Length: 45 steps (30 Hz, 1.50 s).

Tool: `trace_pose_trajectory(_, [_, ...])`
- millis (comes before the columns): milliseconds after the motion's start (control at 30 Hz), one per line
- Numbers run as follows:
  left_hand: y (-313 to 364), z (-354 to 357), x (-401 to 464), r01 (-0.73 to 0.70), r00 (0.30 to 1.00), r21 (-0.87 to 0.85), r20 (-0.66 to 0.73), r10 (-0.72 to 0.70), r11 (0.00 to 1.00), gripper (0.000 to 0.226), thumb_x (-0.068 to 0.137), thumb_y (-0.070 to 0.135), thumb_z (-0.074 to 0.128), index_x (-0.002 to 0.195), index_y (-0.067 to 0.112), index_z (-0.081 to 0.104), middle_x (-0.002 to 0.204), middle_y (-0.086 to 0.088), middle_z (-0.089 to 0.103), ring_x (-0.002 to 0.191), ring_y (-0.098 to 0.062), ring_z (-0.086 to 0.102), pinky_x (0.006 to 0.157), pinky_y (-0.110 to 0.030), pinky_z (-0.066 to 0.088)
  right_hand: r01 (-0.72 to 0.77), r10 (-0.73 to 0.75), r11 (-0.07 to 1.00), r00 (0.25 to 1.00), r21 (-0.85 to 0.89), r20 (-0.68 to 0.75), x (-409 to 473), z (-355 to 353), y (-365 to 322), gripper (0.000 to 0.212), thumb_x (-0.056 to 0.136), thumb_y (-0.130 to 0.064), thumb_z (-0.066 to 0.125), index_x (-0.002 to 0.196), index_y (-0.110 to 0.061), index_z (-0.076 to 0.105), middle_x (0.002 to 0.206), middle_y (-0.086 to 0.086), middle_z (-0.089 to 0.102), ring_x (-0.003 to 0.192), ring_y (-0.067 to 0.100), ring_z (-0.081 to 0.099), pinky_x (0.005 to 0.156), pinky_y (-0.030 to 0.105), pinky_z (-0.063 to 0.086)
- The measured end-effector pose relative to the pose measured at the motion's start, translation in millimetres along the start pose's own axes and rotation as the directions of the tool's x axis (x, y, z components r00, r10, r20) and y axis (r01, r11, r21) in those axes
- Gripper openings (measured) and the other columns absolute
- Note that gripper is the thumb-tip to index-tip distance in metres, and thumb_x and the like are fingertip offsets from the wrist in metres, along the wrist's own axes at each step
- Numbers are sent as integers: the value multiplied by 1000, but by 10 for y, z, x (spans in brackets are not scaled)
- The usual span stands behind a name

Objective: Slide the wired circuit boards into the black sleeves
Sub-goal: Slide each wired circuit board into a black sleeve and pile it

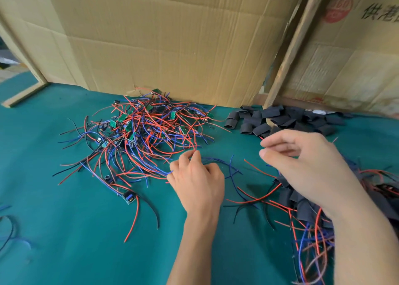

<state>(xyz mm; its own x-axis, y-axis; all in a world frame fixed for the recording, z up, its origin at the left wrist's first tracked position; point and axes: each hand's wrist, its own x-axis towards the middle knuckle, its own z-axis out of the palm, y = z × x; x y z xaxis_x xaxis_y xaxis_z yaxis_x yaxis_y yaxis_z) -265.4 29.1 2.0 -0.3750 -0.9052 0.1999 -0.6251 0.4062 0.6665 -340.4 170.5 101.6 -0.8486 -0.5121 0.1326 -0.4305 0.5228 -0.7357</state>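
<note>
Beside the board pile (146, 131), left hand (196, 183) pinches wires (216, 161).

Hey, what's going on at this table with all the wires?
A person is sleeving small wired circuit boards. The left hand pinches red and blue wires at the near edge of the tangled pile of wired circuit boards on the green mat. The right hand hovers above the mat with loosely curled fingers and holds nothing. Empty black sleeves lie heaped by the cardboard box. Sleeved boards lie under the right wrist.
</note>
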Motion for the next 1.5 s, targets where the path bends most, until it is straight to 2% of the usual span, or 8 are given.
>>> trace_pose_trajectory(300, [275, 59, -264, -380, 923, -305, -194, 333, 873, 29, 78, 13, 58, 99, 19, 77, 112, 11, 72, 95, -24, 58, 80, -37, 39, -141, 137, 965, 990, 221, 36, 99, 454, 108, 21, 94, -32, 68, 113, -23, 72, 97, -10, 75, 95, 6, 70, 96, 35, 53])
trace_pose_trajectory(500, [294, 55, -358, -533, 842, -481, -218, 493, 696, 27, 80, 22, 50, 74, 21, 76, 86, 12, 75, 76, -9, 64, 74, -35, 39, -273, 323, 725, 946, 633, 39, 141, 611, 160, 23, 96, -9, 66, 110, 9, 64, 97, 23, 74, 82, 19, 65, 89, 45, 56])
trace_pose_trajectory(633, [258, 76, -365, -500, 854, -530, -168, 493, 685, 26, 77, 22, 47, 66, 20, 71, 71, 10, 70, 64, -12, 61, 68, -34, 42, -253, 434, 470, 900, 845, 28, 146, 585, 198, 35, 97, 3, 61, 130, -3, 55, 89, 14, 77, 73, 20, 69, 74, 33, 57])
trace_pose_trajectory(967, [204, 82, -183, -13, 987, -682, 107, 117, 732, 20, 80, 20, 52, 79, 22, 72, 78, 10, 72, 74, -14, 71, 75, -33, 56, -119, 427, 340, 903, 933, -41, 175, 253, 254, 18, 100, -4, 53, 95, -5, 71, 73, 9, 75, 45, 9, 54, 45, 18, 45])
trace_pose_trajectory(1100, [196, 123, -168, -95, 983, -585, 70, 168, 805, 18, 84, 4, 62, 85, 18, 73, 83, 9, 72, 74, -3, 65, 77, -22, 49, -169, 377, 675, 916, 719, -138, 192, 162, 339, 16, 95, -5, 58, 92, -8, 73, 70, 7, 74, 40, 12, 53, 41, 21, 39])
trace_pose_trajectory(1200, [193, 136, -170, -115, 982, -544, 64, 178, 831, 19, 82, 2, 62, 86, 18, 72, 83, 9, 71, 75, -3, 63, 79, -22, 48, -204, 220, 973, 962, 111, -164, 169, 305, 355, 24, 90, -13, 63, 111, -20, 73, 98, 0, 76, 81, 22, 72, 78, 35, 54])
trace_pose_trajectory(1300, [191, 121, -167, -137, 977, -527, 67, 202, 839, 21, 81, 1, 61, 83, 19, 71, 80, 11, 71, 76, -2, 62, 75, -18, 45, -197, 177, 934, 980, -299, -93, 101, 565, 297, 39, 95, -29, 62, 133, -34, 58, 132, -2, 64, 119, 32, 60, 93, 41, 48])
trace_pose_trajectory(1500, [194, 58, -148, -79, 966, -578, 155, 205, 812, 20, 77, 8, 56, 75, 22, 72, 70, 12, 71, 70, -8, 67, 73, -27, 53, -202, 155, 925, 974, -323, -164, 103, 728, 341, 30, 95, -24, 62, 121, -40, 60, 122, -2, 65, 109, 35, 62, 75, 38, 41])
